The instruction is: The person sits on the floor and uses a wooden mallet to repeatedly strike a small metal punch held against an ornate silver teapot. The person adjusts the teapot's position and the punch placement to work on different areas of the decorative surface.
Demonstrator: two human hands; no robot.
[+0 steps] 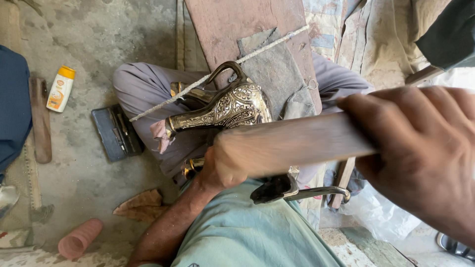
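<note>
Engraved brass ewer [232, 110] lies on lap against wooden board [247, 29], braced for work. Left hand [222, 165] clamps its base steady. Right hand [425, 148] wraps wooden stick [297, 143], raised over ewer.

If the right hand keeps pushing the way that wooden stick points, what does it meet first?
The right hand grips a blurred brown wooden stick aimed leftwards. First in line is probably the left hand, just below the ornate engraved brass jug. Depth is unclear.
</note>
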